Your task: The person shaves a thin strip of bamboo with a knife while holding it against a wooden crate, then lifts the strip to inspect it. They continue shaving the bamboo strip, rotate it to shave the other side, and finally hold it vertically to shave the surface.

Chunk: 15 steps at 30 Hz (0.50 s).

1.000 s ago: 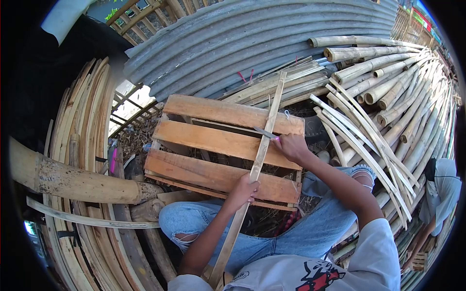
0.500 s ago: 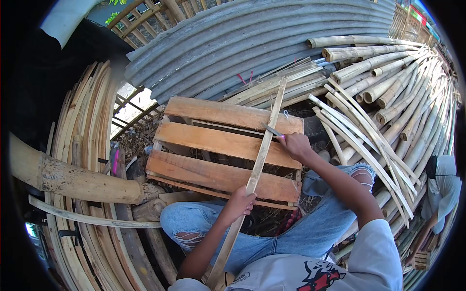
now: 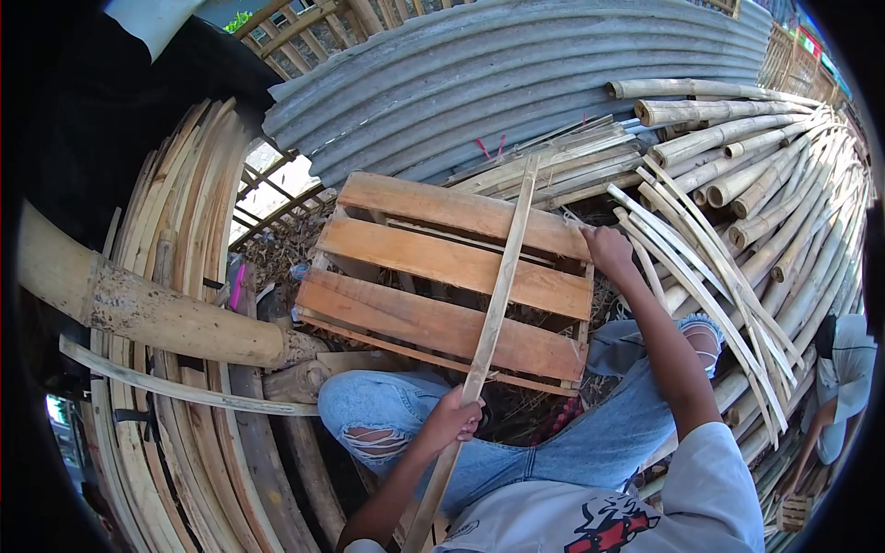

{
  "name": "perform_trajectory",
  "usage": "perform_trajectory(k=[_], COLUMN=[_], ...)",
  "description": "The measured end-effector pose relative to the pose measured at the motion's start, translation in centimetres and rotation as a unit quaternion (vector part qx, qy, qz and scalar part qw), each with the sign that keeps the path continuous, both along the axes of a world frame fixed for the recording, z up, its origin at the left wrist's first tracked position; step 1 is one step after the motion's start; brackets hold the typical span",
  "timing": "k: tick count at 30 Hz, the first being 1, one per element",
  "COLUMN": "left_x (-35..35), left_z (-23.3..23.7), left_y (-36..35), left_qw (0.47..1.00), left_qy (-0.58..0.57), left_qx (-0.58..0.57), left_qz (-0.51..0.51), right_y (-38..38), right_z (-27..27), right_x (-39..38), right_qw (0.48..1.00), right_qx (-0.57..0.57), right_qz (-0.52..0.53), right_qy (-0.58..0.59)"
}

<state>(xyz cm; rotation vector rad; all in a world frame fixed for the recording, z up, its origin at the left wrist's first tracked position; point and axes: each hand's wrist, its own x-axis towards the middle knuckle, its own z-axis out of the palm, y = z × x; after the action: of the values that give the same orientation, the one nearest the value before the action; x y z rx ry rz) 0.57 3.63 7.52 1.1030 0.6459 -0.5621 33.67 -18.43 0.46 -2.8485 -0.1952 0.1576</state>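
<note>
A long, flat bamboo strip [image 3: 502,286] slants across an upturned wooden crate [image 3: 406,320]. My left hand [image 3: 449,419] is wrapped round the strip near the crate's front edge. The strip's lower end runs back over my lap. My right hand [image 3: 608,251] is closed at the far right corner of the crate, apart from the strip. A knife showed in that fist half a second ago; its blade can hardly be made out now.
Bamboo poles [image 3: 728,152] and split strips [image 3: 701,267] lie to the right. More slats [image 3: 175,304] and a thick bamboo pole [image 3: 175,323] are on the left. Corrugated sheeting [image 3: 516,83] stands behind the crate. Another person [image 3: 843,369] is at far right.
My right hand has moved right, off the bamboo strip where the knife blade was touching it. My left hand keeps its hold. The whole view has shifted slightly.
</note>
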Motion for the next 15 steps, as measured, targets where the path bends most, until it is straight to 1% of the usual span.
perform_trajectory(k=[2, 3, 4, 6, 8, 10, 11, 13, 14, 15], left_x=[0.3, 0.4, 0.4, 0.8, 1.2, 1.2, 1.2, 0.7, 0.4, 0.1], left_z=[-0.2, -0.4, -0.5, -0.5, -0.3, -0.8, -1.1, -1.9, -2.2, -2.3], left_y=[-0.1, 0.0, -0.1, -0.2, -0.5, -0.6, -0.6, -0.5, -0.7, -0.9], left_qw=[1.000, 1.000, 1.000, 1.000, 1.000, 1.000, 0.999, 0.999, 0.997, 0.997], left_qy=[-0.005, -0.010, -0.014, -0.014, -0.001, 0.008, 0.014, 0.011, 0.005, 0.008], left_qx=[0.005, 0.012, 0.020, 0.017, 0.029, 0.028, 0.026, 0.053, 0.076, 0.077], left_qz=[0.006, 0.006, 0.006, -0.001, -0.005, 0.001, 0.012, 0.006, 0.000, -0.001], right_y=[-1.3, -1.6, -1.3, 0.1, 1.8, 3.5, 3.9, 4.6, 4.7, 4.6], right_z=[-0.2, -0.4, 0.8, 2.7, 1.5, 1.9, 1.8, 1.5, 1.2, 0.7], right_x=[0.4, 0.6, -0.3, -3.2, -6.6, -10.0, -10.9, -11.9, -11.5, -10.3], right_qw=[0.996, 0.993, 0.993, 0.967, 0.948, 0.932, 0.932, 0.916, 0.915, 0.927], right_qx=[0.053, 0.101, 0.098, 0.155, 0.149, 0.087, 0.091, 0.056, 0.059, 0.050], right_qz=[0.063, 0.060, 0.059, 0.133, 0.254, 0.344, 0.343, 0.396, 0.396, 0.371], right_qy=[-0.041, 0.001, 0.000, 0.153, 0.118, 0.073, 0.077, 0.042, 0.045, 0.023])
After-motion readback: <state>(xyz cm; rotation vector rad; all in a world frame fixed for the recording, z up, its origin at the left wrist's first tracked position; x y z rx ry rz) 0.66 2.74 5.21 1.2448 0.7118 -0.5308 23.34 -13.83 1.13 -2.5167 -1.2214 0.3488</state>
